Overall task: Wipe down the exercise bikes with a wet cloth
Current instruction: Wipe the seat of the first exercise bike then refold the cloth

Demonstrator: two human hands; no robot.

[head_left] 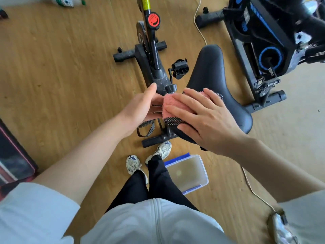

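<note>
A pink fluffy cloth (173, 105) with a dark patterned edge lies on the narrow nose of a black bike saddle (211, 74). My right hand (202, 117) lies flat on the cloth with its fingers spread and straight. My left hand (144, 106) is beside the cloth on its left, palm turned toward it, fingers straight and touching its edge. The saddle belongs to a black and yellow exercise bike (153, 55) with a red knob (153, 20). A second, black and blue exercise bike (263, 37) stands at the upper right.
A clear plastic tub with blue clips (188, 173) holding water sits on the wooden floor by my right foot. A white cable (199, 22) runs across the floor between the bikes. A plastic bottle (66, 0) lies at the top left. A dark mat edge (12, 155) is at the left.
</note>
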